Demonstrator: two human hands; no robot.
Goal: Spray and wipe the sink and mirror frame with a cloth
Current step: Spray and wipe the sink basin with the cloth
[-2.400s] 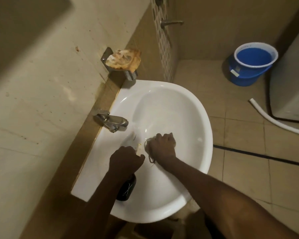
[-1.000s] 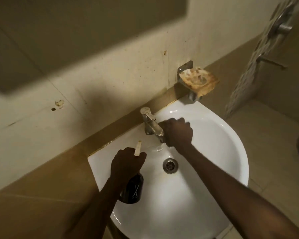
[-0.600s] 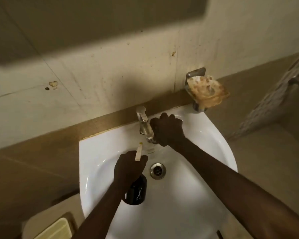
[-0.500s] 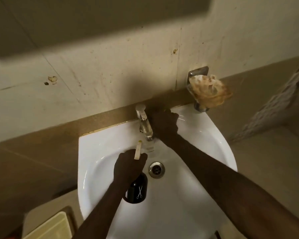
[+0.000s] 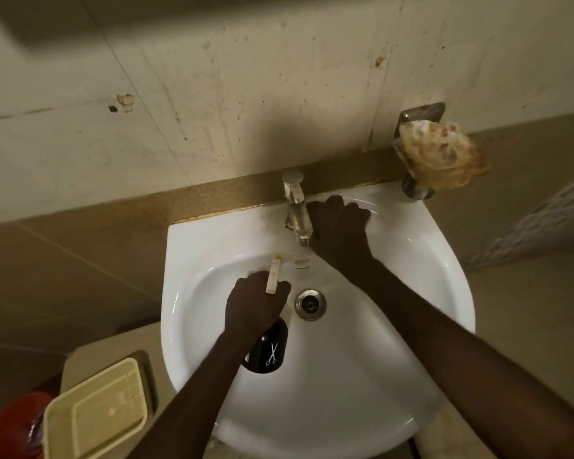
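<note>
White porcelain of the sink (image 5: pixel 411 276) is now being worked at its back ledge, beside the tap (image 5: pixel 297 210), where a couple of seconds earlier the bowl near the drain (image 5: pixel 310 304) was being rubbed. The right hand (image 5: pixel 340 226) has been carried up from the basin to the rim just right of the tap, and in the last half second it has been slid slightly outward along that ledge. It is laid palm down on the porcelain with the fingers bent over; the cloth cannot be made out beneath it, so whether anything is gripped cannot be told. The left hand (image 5: pixel 256 306) has been kept over the bowl throughout, its fingers wrapped round the neck of the black spray bottle (image 5: pixel 267 352), whose pale nozzle (image 5: pixel 273 274) is pointed toward the tap. No spray is seen. By this shift it is judged that the bowl has been covered and the rim is in hand; the mirror frame, not clearly in view, is judged still to be done.
</note>
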